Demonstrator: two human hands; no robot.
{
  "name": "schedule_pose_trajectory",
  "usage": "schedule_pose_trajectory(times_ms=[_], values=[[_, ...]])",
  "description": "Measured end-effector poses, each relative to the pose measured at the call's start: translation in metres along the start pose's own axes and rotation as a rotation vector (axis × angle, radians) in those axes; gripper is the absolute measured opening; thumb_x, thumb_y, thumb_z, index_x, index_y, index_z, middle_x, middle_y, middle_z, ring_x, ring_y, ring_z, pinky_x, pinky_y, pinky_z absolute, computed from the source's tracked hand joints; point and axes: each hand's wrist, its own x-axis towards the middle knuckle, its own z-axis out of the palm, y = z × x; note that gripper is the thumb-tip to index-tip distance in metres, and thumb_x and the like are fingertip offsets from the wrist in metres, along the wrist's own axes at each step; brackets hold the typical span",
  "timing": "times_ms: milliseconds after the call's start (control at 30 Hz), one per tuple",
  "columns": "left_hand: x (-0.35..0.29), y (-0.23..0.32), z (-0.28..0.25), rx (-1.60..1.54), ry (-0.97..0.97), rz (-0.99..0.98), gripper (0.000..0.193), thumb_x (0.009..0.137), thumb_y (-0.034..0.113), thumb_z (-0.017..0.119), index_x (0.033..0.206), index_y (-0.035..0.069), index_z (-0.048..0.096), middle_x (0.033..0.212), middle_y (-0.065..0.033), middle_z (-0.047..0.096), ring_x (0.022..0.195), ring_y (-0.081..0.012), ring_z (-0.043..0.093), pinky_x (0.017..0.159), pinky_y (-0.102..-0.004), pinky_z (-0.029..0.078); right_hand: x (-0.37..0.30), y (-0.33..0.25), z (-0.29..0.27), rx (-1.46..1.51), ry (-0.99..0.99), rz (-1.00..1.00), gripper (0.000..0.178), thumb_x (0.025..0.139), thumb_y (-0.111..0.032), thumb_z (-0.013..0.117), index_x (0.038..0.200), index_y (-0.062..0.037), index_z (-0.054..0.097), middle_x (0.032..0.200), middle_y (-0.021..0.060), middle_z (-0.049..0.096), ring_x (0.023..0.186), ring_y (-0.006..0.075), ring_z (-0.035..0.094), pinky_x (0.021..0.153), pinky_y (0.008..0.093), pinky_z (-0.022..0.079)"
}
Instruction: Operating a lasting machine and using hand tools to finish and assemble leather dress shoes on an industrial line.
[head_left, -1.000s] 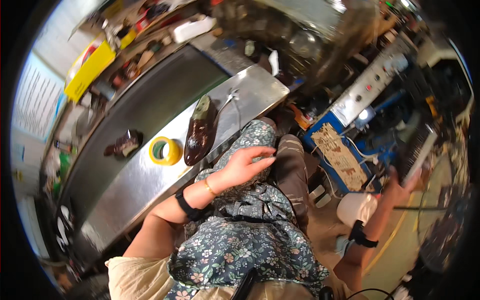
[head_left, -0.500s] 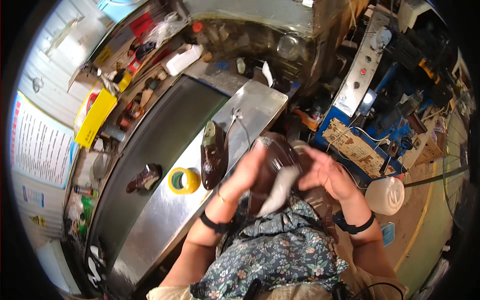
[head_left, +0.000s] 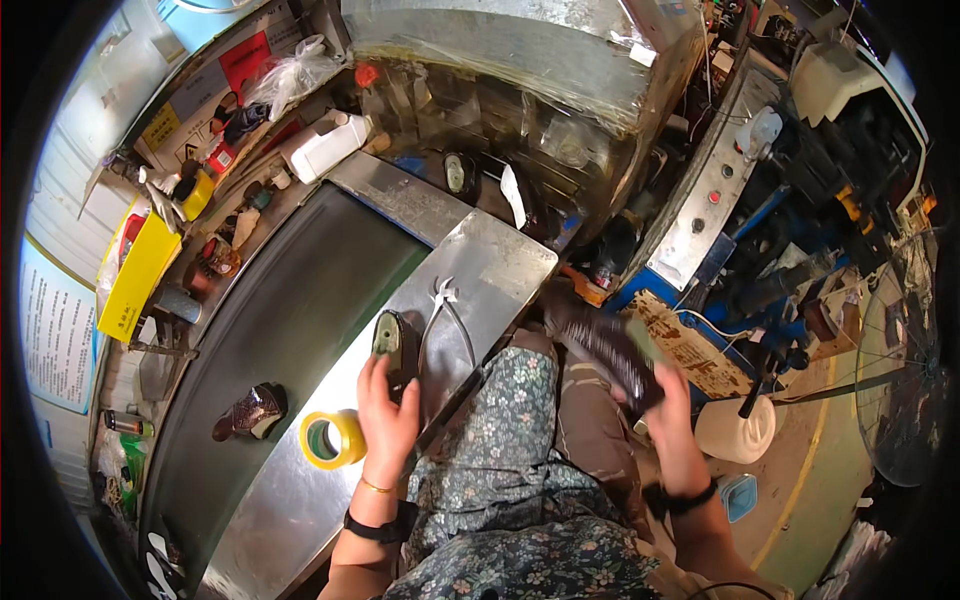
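Observation:
My left hand is at a dark brown shoe on the metal bench, its palm over the near end. The fingers lie along one side of the shoe and the thumb along the other. A pale green last with a hole shows in its top. Over the right of my lap, my right hand grips a second dark brown shoe by its near end. That shoe is tilted and slightly blurred, and a pale green patch shows at its edge. Beside my left hand stands a yellow roll of tape.
A brown shoe rests on the dark conveyor belt, left of the metal bench. A cable lies on the bench. A cluttered shelf runs along the left. A blue machine and a white jug stand at right.
My left hand has moved left from my lap to the shoe on the bench. My right hand now has the other shoe out to the right. The blurred white piece over my lap is no longer visible.

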Motion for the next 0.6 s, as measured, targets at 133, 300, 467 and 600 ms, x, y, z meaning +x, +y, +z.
schedule_pose_trajectory(times_ms=[133,300,467,600], values=[[0.014,-0.033,0.007,0.123,-0.117,-0.197,0.071,0.082,0.024,0.075,0.136,-0.009,0.042,0.136,-0.0303,0.048,0.126,-0.0443,0.048,0.106,-0.0449,0.039,0.187,0.024,0.011,-0.749,0.113,-0.549,0.060,0.084,-0.022,0.072,0.136,0.0010,0.050,0.132,0.0176,0.058,0.116,0.0318,0.060,0.102,0.0381,0.046],[0.013,-0.042,0.042,0.216,-0.035,-0.169,0.071,0.078,0.028,0.077,0.130,-0.009,0.044,0.122,-0.0284,0.054,0.111,-0.0464,0.054,0.096,-0.0473,0.045,0.357,0.069,0.052,-1.565,0.097,-0.290,0.075,0.089,-0.052,0.061,0.148,-0.0114,0.038,0.155,0.0273,0.026,0.137,0.0486,0.034,0.114,0.0492,0.029],[0.019,-0.054,0.042,0.231,0.099,-0.260,0.064,0.073,0.024,0.078,0.123,-0.004,0.050,0.109,-0.0231,0.059,0.099,-0.0431,0.058,0.089,-0.0467,0.047,0.410,0.084,0.143,-2.168,-0.107,-0.033,0.104,0.080,-0.068,0.059,0.148,0.0045,0.032,0.160,0.0238,0.015,0.149,0.0397,0.010,0.119,0.0530,0.005],[0.025,-0.050,0.045,0.210,0.076,-0.235,0.062,0.073,0.018,0.078,0.124,-0.003,0.050,0.111,-0.0220,0.060,0.101,-0.0401,0.059,0.091,-0.0433,0.046,0.427,0.101,0.141,-2.056,0.045,-0.002,0.099,0.079,-0.046,0.067,0.147,0.0124,0.025,0.149,0.0290,0.035,0.147,0.0428,0.015,0.118,0.0564,-0.002]])
